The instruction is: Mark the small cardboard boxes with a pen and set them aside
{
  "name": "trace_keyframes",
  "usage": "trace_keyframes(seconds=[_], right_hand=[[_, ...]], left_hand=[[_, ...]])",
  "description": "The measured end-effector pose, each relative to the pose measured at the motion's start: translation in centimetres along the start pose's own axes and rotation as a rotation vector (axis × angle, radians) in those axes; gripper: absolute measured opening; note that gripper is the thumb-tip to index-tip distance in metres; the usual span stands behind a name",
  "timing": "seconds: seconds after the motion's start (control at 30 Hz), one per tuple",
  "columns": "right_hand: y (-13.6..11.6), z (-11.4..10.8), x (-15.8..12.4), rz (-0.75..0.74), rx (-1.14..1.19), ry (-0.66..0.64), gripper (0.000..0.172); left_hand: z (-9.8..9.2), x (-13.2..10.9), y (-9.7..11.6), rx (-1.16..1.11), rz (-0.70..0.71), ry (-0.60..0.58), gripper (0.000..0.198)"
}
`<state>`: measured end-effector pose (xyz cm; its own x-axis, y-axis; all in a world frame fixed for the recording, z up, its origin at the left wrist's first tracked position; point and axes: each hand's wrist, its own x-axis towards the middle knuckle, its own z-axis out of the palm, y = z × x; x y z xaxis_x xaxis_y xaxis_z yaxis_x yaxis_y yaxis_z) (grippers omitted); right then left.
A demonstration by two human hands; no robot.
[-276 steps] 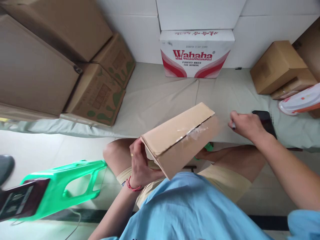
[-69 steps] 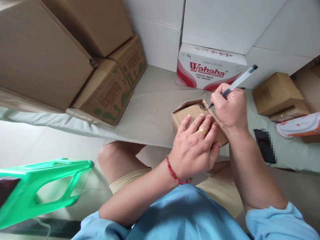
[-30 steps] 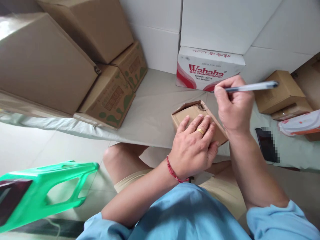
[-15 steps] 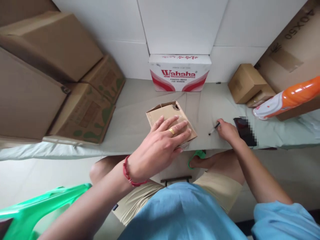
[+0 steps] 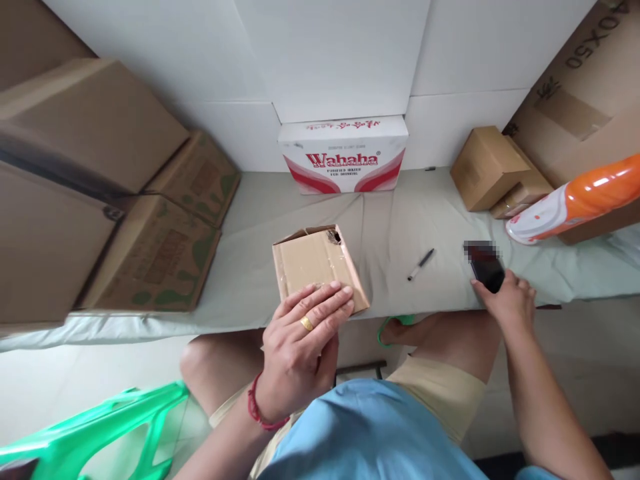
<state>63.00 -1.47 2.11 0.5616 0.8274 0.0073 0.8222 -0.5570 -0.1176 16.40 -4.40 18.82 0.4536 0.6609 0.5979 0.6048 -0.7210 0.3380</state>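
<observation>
A small cardboard box (image 5: 310,257) with a torn dark hole at its far right corner sits near the front edge of the cloth-covered table. My left hand (image 5: 305,333), with a ring and a red bracelet, rests with outstretched fingers on the box's near side. Over to the right, my right hand (image 5: 513,300) grips the near end of a dark phone (image 5: 487,273), thumb on one side and fingers on the other. Part of the phone is blurred out. Between the hands, a black pen (image 5: 421,265) lies loose on the cloth.
A white and red Wahaha carton (image 5: 345,160) stands against the wall. Larger cardboard boxes (image 5: 160,253) are stacked at left. At right are small brown boxes (image 5: 487,170) and an orange and white bottle (image 5: 590,197). A green plastic stool (image 5: 105,427) stands on the floor.
My right hand has let go of the pen, leaving it on the cloth, and has moved right to grip the phone. My left hand has slid toward the box's near edge.
</observation>
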Motion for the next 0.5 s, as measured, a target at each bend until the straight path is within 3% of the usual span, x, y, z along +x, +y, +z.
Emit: trace_keyframes(seconds=[0.13, 0.23, 0.37, 0.5], right_hand=[[-0.2, -0.7, 1.7, 0.055, 0.025, -0.11, 0.107], [0.6, -1.2, 1.2, 0.057, 0.1, -0.103, 0.116], [0.6, -2.2, -2.0, 0.086, 0.244, -0.005, 0.105], [-3.3, -4.6, -6.3, 0.081, 0.537, -0.04, 0.091]], left_hand=[[0.1, 0.5, -0.3, -0.004, -0.013, 0.01, 0.042], [0.1, 0.3, -0.3, -0.007, -0.02, 0.012, 0.045], [0.4, -0.2, -0.5, 0.009, 0.009, 0.039, 0.044], [0.9, -0.6, -1.1, 0.009, 0.083, 0.067, 0.041]])
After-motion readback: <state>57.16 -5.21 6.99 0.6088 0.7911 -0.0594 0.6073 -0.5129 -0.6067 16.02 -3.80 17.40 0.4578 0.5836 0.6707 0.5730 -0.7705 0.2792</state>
